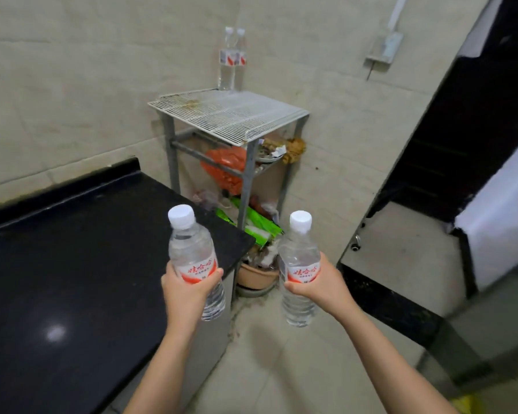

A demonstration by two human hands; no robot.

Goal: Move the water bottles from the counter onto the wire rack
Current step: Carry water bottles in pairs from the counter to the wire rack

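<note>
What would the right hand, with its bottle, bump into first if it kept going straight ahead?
Probably the wire rack in the corner. The right hand holds its bottle over open floor, with nothing between in this view. Depth is unclear, so it might meet the rack's lower shelves.

Beige tiled walls [72,85] meeting in a corner. Pale tiled floor [281,369], grimy along the edges. Black glossy table [72,264] at left, catching one light reflection. Dark doorway [476,115] at right.
</note>
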